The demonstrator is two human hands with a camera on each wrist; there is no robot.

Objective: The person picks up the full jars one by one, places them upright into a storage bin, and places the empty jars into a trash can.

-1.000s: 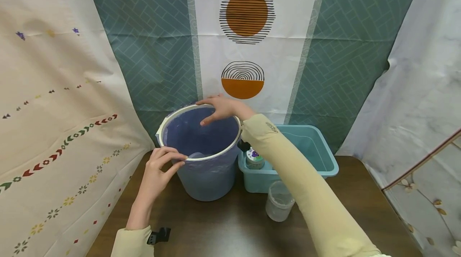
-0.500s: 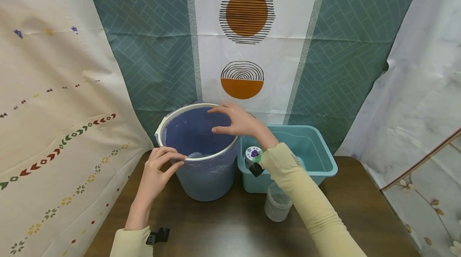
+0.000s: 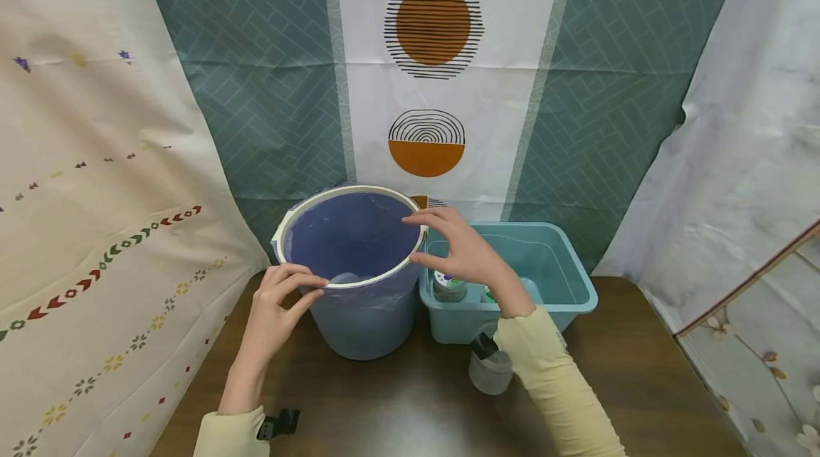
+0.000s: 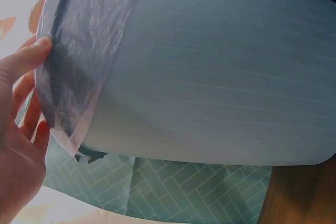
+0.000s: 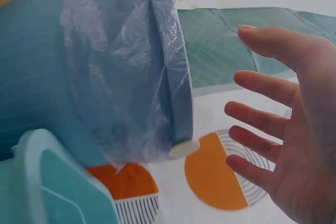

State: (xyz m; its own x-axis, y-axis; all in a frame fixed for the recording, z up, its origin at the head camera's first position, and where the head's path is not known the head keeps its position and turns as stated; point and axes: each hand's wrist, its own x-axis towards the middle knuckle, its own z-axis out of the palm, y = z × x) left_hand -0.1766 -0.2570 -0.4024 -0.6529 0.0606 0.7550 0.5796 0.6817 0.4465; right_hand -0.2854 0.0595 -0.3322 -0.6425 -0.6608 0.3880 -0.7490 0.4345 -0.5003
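A blue trash can (image 3: 368, 322) with a white rim stands on the table, its inside lined with a thin purple-blue trash bag. Folded over the rim, the bag's edge (image 4: 89, 40) hangs down the outside. My left hand (image 3: 275, 311) pinches the rim and bag at the near left, with the thumb outside. The fingertips beyond the rim are partly hidden. My right hand (image 3: 464, 250) hovers just right of the can, fingers spread and holding nothing. In the right wrist view a gap shows between that hand and the bag-covered rim (image 5: 181, 87).
Right of the can stands a turquoise tub (image 3: 557, 258) with a lidded jar (image 3: 450, 287) and another lidded item inside. A clear plastic jar (image 3: 490, 375) sits in front of the tub, partly behind the right wrist camera. Patterned cloth hangs behind and on both sides.
My right hand has moved from over the can's far rim to the right and nearer, off the can. My left hand keeps its place on the rim.
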